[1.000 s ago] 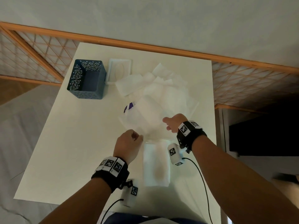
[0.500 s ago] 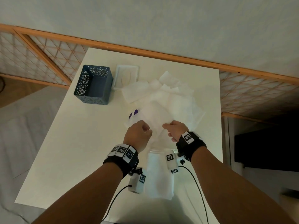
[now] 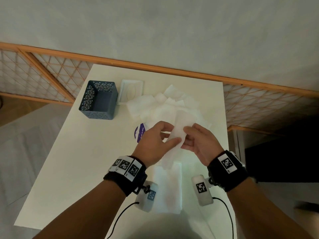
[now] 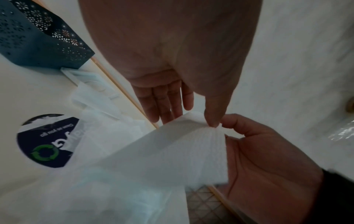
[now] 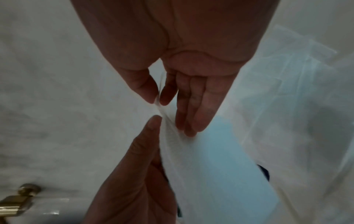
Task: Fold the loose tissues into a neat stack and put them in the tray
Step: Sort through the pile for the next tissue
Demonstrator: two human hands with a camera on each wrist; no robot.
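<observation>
A white tissue [image 3: 181, 125], folded into a narrow strip, is held upright above the table between both hands. My left hand [image 3: 174, 134] pinches its left edge with thumb against fingers. My right hand [image 3: 186, 137] pinches the right edge. In the left wrist view the left thumb presses the tissue [image 4: 172, 151] at its top corner, and the right hand [image 4: 268, 159] lies behind it. The right wrist view has thumb and forefinger nipping the tissue [image 5: 210, 159]. Behind lies a pile of loose tissues [image 3: 172, 104]. Folded tissues [image 3: 168, 187] lie stacked near the front edge. The dark blue perforated tray [image 3: 99, 100] stands at the back left.
A white tissue-box lid [image 3: 132, 91] lies beside the tray. A round purple label [image 3: 140, 132] peeks out from under the pile. The table [image 3: 86, 161] shows bare surface on its left half. An orange lattice railing [image 3: 51, 75] runs behind it.
Both hands have lifted one tissue off the pile and come together, so the sheet now stands as a narrow folded strip between them.
</observation>
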